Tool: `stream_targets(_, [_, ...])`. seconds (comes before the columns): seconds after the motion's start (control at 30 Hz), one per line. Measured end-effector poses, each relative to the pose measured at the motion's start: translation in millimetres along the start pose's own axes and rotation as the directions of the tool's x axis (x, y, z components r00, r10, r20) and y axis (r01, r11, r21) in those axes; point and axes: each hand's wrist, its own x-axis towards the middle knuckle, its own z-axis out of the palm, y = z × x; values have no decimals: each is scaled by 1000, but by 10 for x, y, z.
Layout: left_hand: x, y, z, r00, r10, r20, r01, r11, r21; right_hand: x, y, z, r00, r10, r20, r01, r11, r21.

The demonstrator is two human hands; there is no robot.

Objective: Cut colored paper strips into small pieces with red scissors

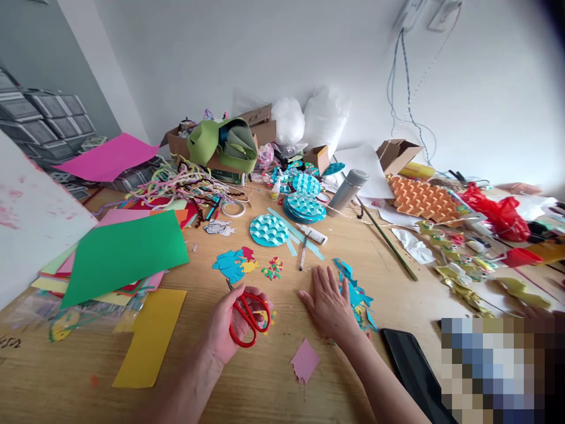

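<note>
1. Where the table edge comes nearest, a pink scrap point(304, 360) lies between the two forearms, closer to the right one, with a black phone point(408, 365) further right.
2. The left hand point(225, 330) is clamped around the red scissors point(241, 305). Their long axis runs from near-right to far-left, and the blade tip points at the blue fish point(230, 265) just beyond (the left hand is the nearer of the two to it).
3. The right hand point(329, 306) lies flat, palm down, fingers loosely together, holding nothing. Blue cutouts point(356, 294) lie against its right side.
4. To the left, a green sheet point(123, 253) tops a stack of coloured paper.
5. Far back, a cardboard box point(176, 144) holds rolled green felt point(220, 144). A small box point(318, 158) stands to its right, and what is in it cannot be made out.
</note>
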Motion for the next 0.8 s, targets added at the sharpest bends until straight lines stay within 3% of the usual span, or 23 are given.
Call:
stream_targets(0.1, [-11,-18,10,999,-11,32,11,1000,-3,-61,8,47,998,-10,-59,9,1000,-22])
stream_targets(0.23, [-16,-37,3,998,-13,59,13,1000,0,-57,-67,38,995,-96,-27,96,995,1])
stream_targets(0.43, [-18,2,-10,999,12,42,-12,1000,0,-137,46,5,998,-7,-65,4,999,-34])
stream_targets(0.67, [-25,30,-1,1000,5,7,-5,999,34,-306,34,-41,998,-67,-14,67,998,5])
stream_targets(0.8, [-1,58,-31,999,28,-34,-27,999,32,-299,52,-94,999,39,-33,-40,999,-27])
